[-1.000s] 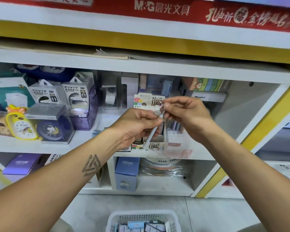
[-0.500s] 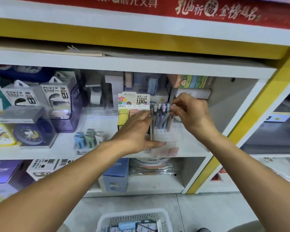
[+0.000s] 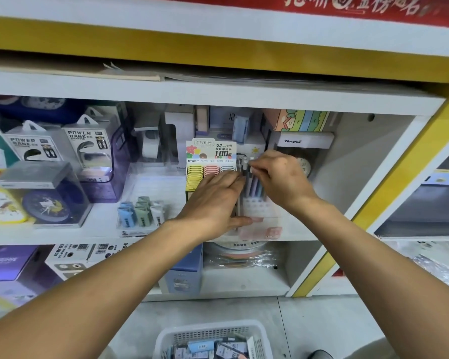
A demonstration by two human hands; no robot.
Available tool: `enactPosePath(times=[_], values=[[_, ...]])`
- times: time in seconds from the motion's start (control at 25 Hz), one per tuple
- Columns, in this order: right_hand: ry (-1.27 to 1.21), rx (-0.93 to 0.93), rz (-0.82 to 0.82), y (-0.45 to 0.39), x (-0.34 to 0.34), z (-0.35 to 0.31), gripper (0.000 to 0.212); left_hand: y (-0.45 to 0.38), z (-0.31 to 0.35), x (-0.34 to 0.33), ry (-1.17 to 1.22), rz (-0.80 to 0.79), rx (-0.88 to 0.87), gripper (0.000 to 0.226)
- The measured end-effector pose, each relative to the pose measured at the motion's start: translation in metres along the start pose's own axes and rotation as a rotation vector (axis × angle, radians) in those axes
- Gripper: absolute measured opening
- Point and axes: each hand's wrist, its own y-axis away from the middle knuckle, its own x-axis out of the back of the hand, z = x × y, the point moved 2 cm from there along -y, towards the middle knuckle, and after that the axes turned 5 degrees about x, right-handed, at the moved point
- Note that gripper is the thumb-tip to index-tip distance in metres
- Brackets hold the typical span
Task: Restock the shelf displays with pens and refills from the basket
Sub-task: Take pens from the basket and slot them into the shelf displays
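A clear pen holder (image 3: 259,224) stands on the middle shelf with several pastel pens (image 3: 252,185) upright in it. My right hand (image 3: 278,177) pinches the top of one pen at the holder's left side. My left hand (image 3: 215,200) lies with straight fingers against the holder's left face, its thumb along the holder's front. Just left of the holder stands a lead refill display box (image 3: 210,161) with yellow, pink and blue cases. A white basket (image 3: 213,338) with packets of stock sits on the floor below.
Power bank boxes (image 3: 73,149), a boxed clock (image 3: 47,198) and a tray of small erasers (image 3: 140,213) fill the shelf's left part. A white Henghua box (image 3: 303,143) stands behind my right hand. Boxes and a wrapped roll occupy the lower shelf. A yellow post (image 3: 389,193) borders the right.
The pen that both hands held in front of the shelf now stands in the holder. My left hand let go of it and flattened against the holder; my right hand still pinches the top.
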Motion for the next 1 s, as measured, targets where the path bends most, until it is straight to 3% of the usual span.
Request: enactPosePath(times=[0.12,0.24,0.36,0.44,0.52,0.64,0.72,0.8,1.0], values=[[0.050,-0.087,-0.086,0.002,-0.001,0.001,0.034,0.001,0.002,0.004,0.023,-0.025,-0.008,0.096],[-0.119,-0.236,-0.052,0.006,0.006,-0.008,0.043,0.008,0.004,0.012,0.046,-0.011,0.004,0.086],[-0.341,-0.258,0.041,0.019,0.022,-0.035,0.026,0.025,0.007,0.024,0.036,0.183,-0.050,0.035],[-0.422,-0.240,-0.026,0.040,0.021,-0.054,0.020,0.046,0.006,0.022,0.085,0.201,-0.055,0.015],[-0.429,-0.255,-0.280,0.071,0.000,-0.068,0.022,0.073,0.003,0.003,0.077,-0.025,0.020,0.011],[-0.286,-0.208,-0.896,0.135,-0.065,-0.080,0.022,0.118,-0.008,-0.055,-0.026,-0.631,0.083,0.005],[-0.152,-0.161,-1.161,0.178,-0.115,-0.081,0.025,0.141,-0.020,-0.095,-0.107,-0.882,0.084,0.015],[-0.081,-0.170,-1.243,0.220,-0.163,-0.079,0.024,0.163,-0.031,-0.132,-0.118,-0.997,0.120,0.029],[-0.045,-0.290,-1.249,0.310,-0.235,-0.065,0.029,0.220,-0.025,-0.219,-0.102,-1.079,0.210,0.034]])
